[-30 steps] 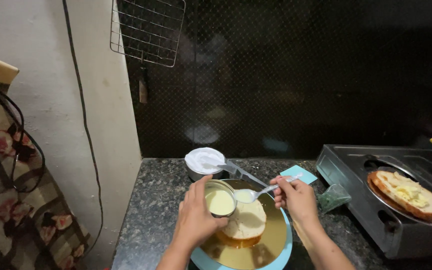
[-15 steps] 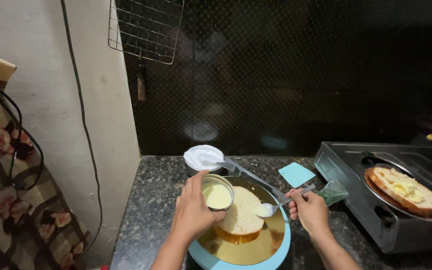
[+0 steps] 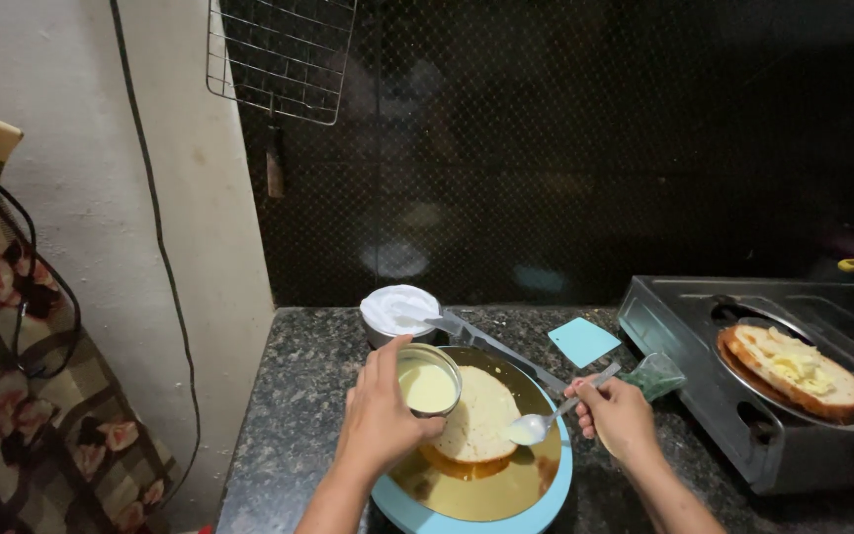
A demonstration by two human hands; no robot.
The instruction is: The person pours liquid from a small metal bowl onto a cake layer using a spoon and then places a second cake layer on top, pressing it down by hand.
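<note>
Head view, only one available. Left hand (image 3: 380,420) is gripping a small steel bowl (image 3: 428,380) of pale yellow liquid, fingers wrapped around the near wall, thumb on the rim, fully closed on it. Bowl is hovering over the far-left edge of the cake layer (image 3: 481,415), slightly overlapping it.

Right hand (image 3: 617,415) is pinching a spoon (image 3: 546,420) by the handle, fingers closed tight. Spoon bowl is sitting left of that grip, loaded with the same pale liquid, just over the right edge of the cake layer. Cannot tell whether it is touching the crumb.

Cake layer is resting on a gold board (image 3: 506,485), which is sitting on a light blue turntable (image 3: 546,499), directly below and between both grips.

Step in hand, by judgement: spooning liquid from bowl onto the sponge, i.e. soaking. Spoon is full and positioned, so the next move is calling for a slow tilt of the right wrist and a sweep across the surface, bowl kept level.

Beyond the left grip: a white cream bowl (image 3: 399,309) with a long spatula (image 3: 496,346) leaning out. Beyond the right grip: a blue scraper (image 3: 583,341), then a stove (image 3: 743,396) carrying a second cake layer (image 3: 793,361).
</note>
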